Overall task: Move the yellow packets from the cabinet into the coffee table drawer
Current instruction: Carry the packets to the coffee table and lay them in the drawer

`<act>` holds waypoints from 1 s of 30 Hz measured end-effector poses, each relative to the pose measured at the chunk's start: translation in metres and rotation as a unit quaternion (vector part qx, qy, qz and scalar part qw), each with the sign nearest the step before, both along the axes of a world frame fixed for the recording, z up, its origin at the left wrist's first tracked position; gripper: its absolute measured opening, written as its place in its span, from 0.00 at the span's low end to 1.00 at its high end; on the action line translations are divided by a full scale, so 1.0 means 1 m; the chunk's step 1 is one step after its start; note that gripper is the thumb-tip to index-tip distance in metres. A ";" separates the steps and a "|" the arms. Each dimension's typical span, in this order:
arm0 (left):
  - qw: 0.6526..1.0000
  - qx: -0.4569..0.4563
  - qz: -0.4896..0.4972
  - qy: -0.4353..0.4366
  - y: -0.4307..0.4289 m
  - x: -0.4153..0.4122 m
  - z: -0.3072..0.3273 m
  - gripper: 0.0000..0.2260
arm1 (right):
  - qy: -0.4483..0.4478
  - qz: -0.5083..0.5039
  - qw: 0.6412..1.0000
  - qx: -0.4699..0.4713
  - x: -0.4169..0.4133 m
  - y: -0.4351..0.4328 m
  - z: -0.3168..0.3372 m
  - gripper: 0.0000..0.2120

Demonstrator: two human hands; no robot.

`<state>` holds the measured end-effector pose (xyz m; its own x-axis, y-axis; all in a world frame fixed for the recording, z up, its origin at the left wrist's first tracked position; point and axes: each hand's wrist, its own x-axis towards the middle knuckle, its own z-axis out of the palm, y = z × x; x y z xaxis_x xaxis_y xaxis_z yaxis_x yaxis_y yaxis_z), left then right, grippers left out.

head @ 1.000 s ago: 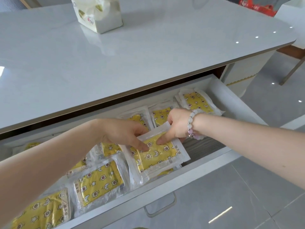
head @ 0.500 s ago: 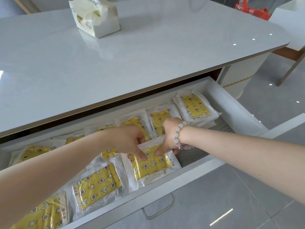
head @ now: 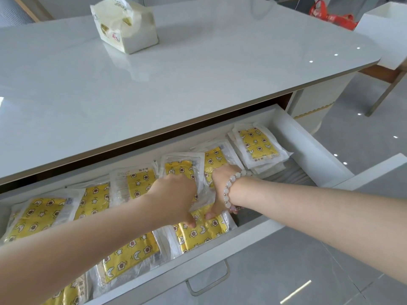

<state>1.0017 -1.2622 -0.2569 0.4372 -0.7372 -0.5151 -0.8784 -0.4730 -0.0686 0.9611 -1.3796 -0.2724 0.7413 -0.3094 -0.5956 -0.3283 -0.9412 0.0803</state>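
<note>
Yellow printed film under clear plastic is slippery, and the main risk follows from that. The front packet (head: 200, 232) lies on other yellow packets (head: 132, 254) close to the front wall of the drawer (head: 308, 139). On release it may slide off its neighbours or ride up over the front edge. A corner left above the rim would probably catch under the table top (head: 198, 73) when the drawer closes. The bead bracelet (head: 229, 190) on the right wrist may also snag a loose film edge.

The left hand (head: 174, 194) and the right hand (head: 220, 190) work side by side, almost touching, at the far edge of the front packet. Each thumb presses on the yellow face. The other fingers curl over the clear border, and their tips are hidden.

The front packet is a flat, rectangular pouch with a wide transparent margin. Its yellow insert carries white stars, moons and brown-centred flowers. The film is glossy and slightly crinkled. The packet sits inside the drawer, right of centre, at the front.
</note>
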 end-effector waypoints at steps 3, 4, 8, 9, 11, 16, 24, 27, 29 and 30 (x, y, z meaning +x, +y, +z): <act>1.000 0.004 -0.002 -0.017 -0.001 0.003 0.001 0.24 | 0.017 0.022 0.999 -0.030 -0.004 0.005 0.002 0.25; 1.000 0.007 -0.006 -0.023 -0.002 0.004 0.001 0.25 | 0.018 0.030 0.999 -0.042 -0.006 0.005 0.002 0.26; 1.000 0.005 -0.014 -0.014 -0.005 0.012 0.000 0.26 | 0.053 0.037 0.998 -0.018 -0.008 -0.009 0.018 0.24; 1.000 0.005 -0.016 -0.007 -0.005 0.015 -0.001 0.26 | 0.060 0.021 0.998 -0.013 -0.009 -0.019 0.030 0.24; 1.000 0.002 -0.010 0.008 -0.004 0.020 -0.003 0.26 | 0.003 -0.053 0.998 -0.024 -0.008 -0.047 0.049 0.26; 0.999 -0.012 0.026 0.033 -0.001 0.023 0.003 0.25 | -0.062 -0.221 0.969 -0.093 -0.013 -0.111 0.044 0.30; 0.987 -0.112 0.114 0.026 -0.013 0.026 0.021 0.21 | -0.186 -0.289 0.938 -0.034 -0.020 -0.117 0.027 0.28; 0.982 -0.137 0.130 0.020 -0.016 0.026 0.021 0.18 | -0.227 -0.299 0.926 -0.030 -0.019 -0.116 0.027 0.26; 0.980 -0.142 0.137 0.022 -0.017 0.024 0.020 0.15 | -0.218 -0.319 0.922 -0.004 -0.020 -0.113 0.030 0.25; 0.978 -0.147 0.143 0.028 -0.019 0.023 0.020 0.14 | -0.202 -0.327 0.923 0.012 -0.020 -0.112 0.033 0.25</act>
